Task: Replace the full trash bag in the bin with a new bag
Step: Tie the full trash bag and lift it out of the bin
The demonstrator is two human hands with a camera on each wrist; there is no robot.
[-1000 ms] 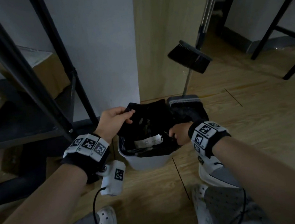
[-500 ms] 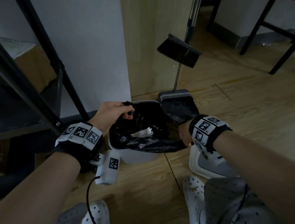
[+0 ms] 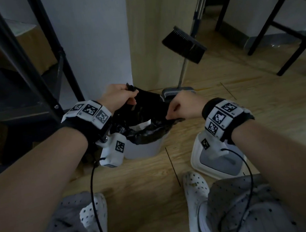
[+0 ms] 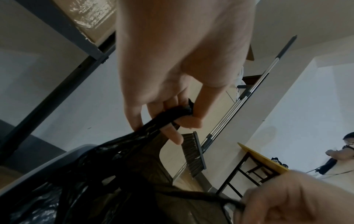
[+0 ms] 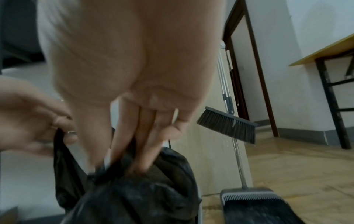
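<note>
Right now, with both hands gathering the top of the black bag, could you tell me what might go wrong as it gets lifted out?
1. The left hand and right hand pinch only thin bunched edges of the black bag; the film could tear or slip under load.
2. The bag mouth is open, so the white paper inside might spill.
3. The light bin may lift with the bag and knock the dustpan close behind.

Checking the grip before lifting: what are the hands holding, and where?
Both grip the trash bag: left hand its far-left rim, right hand its right rim.
</note>
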